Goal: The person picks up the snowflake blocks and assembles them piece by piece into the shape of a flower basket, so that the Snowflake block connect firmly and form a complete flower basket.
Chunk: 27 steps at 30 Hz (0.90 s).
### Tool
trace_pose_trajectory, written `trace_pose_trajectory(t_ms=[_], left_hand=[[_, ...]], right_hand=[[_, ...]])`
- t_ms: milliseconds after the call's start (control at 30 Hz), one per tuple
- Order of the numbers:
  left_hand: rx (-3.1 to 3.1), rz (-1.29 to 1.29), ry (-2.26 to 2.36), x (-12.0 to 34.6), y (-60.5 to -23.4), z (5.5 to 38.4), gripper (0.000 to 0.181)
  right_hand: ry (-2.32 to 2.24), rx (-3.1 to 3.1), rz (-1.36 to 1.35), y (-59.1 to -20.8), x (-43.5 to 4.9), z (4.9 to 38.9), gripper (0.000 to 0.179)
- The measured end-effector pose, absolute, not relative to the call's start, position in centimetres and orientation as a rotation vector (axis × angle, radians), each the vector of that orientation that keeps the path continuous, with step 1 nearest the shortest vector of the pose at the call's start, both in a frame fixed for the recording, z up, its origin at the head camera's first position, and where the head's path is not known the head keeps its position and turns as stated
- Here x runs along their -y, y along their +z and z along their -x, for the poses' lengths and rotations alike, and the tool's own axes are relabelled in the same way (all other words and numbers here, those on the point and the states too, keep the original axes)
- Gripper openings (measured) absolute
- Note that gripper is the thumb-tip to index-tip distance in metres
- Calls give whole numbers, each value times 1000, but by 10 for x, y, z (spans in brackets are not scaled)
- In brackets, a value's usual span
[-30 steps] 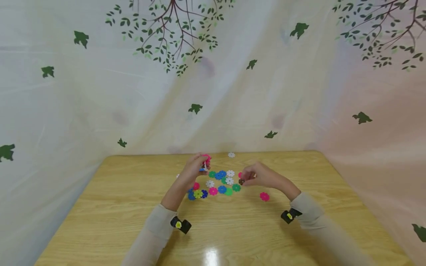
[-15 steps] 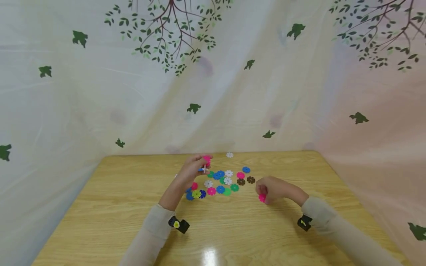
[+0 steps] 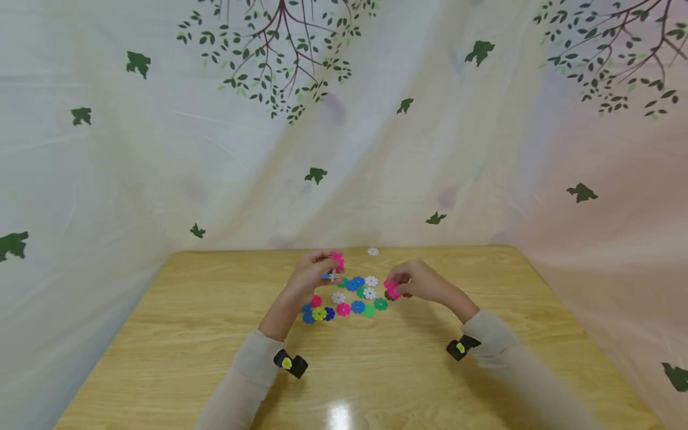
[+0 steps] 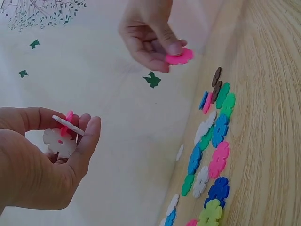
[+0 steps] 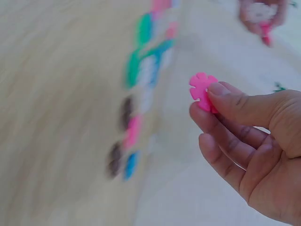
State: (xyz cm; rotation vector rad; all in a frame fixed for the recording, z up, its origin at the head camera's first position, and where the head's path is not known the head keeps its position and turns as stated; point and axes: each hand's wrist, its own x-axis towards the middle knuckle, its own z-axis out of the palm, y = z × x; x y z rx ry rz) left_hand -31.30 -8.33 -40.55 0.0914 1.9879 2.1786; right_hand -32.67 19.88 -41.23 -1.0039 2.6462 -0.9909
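Pinching a pink disc [image 5: 201,87] between thumb and forefinger, the right hand [image 3: 421,280] hovers above the table [image 3: 344,370], to the right of the joined cluster [image 4: 59,142]; its other fingers are bent and hold nothing. On the cluster itself, the left hand [image 3: 312,273] has its thumb and fingers clamped, with white and pink flower shapes showing interlocked at angles; disc and cluster are well apart. Loose discs [image 3: 357,307] lie below the cluster, mostly toward the person and to its right; the yellow disc [image 3: 319,313] is among the nearer ones, while a lone white disc [image 3: 373,251] lies beyond it, to the right.

The step in hand looks like offering one more disc to the cluster; the next move would probably call for a steady left grip, the two brought together, a slot lined up with a free slot, then a gentle push.
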Motion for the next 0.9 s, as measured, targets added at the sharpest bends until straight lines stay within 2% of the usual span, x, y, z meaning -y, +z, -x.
trace_pose_trajectory(t_ms=[367,633,900], left_hand=[[-1965,-71,2265,86,-405,317,26],[-1938,-80,2296,85,-408,321,29],[-1884,-62,2355,80,-411,325,28]], right_hand=[[-1420,-2779,976,-386,-139,325,8],[-1790,-2704,889,-401,-116,321,9],[-1909,-2750,879,-413,-102,324,9]])
